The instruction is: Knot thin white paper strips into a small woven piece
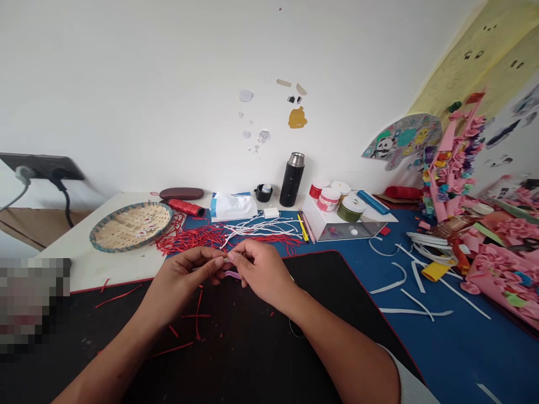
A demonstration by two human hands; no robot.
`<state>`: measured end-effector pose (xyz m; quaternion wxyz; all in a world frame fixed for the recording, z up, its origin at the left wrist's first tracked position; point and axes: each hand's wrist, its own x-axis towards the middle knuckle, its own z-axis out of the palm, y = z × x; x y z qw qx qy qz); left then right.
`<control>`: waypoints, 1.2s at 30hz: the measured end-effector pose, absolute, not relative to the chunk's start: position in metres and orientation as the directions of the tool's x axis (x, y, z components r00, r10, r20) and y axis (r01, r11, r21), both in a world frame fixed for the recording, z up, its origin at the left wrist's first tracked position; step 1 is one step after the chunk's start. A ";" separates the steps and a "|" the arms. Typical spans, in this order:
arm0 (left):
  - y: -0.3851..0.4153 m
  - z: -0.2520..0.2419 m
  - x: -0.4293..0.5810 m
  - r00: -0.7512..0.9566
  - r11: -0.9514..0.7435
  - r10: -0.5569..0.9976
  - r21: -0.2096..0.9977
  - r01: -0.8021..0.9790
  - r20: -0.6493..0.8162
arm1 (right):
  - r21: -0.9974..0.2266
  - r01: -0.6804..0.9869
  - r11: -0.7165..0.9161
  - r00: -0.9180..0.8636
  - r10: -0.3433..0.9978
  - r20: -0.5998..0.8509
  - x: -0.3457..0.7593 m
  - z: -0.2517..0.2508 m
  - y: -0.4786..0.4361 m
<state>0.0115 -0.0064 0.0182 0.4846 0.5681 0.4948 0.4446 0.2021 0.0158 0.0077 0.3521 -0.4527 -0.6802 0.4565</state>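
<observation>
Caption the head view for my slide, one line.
Bare left hand and right hand pinch a thin pink strip over a black mat.

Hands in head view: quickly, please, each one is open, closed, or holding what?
Left hand: closed, fingers pinching; what it holds cannot be told.
Right hand: closed, holding a pink strip.
</observation>
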 end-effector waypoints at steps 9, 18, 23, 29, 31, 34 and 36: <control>-0.003 0.012 0.009 0.111 0.043 0.993 0.999 0.016 -0.044 | -0.960 0.252 0.124 -0.364 0.931 0.025 0.201 0.013 0.015; -0.002 0.006 0.007 0.051 0.031 0.998 1.000 0.001 -0.031 | -0.980 0.175 0.096 -0.396 0.918 0.019 0.200 0.007 0.016; -0.004 0.005 0.008 0.013 0.003 1.000 1.000 0.006 -0.003 | -0.982 0.169 0.086 -0.378 0.926 0.016 0.201 0.003 0.018; -0.002 0.002 0.007 0.021 -0.006 1.000 0.999 0.031 0.005 | -0.978 0.191 0.080 -0.363 0.932 0.005 0.200 0.004 0.019; -0.001 0.002 0.007 0.014 0.001 1.000 0.999 0.033 -0.001 | -0.978 0.189 0.089 -0.367 0.930 0.014 0.200 0.004 0.019; -0.001 0.003 0.008 -0.001 0.007 1.000 0.999 0.051 -0.007 | -0.979 0.181 0.096 -0.379 0.925 0.021 0.200 0.005 0.019; -0.001 0.004 0.008 -0.009 0.009 1.000 0.998 0.062 -0.008 | -0.980 0.177 0.088 -0.377 0.926 0.015 0.200 0.005 0.019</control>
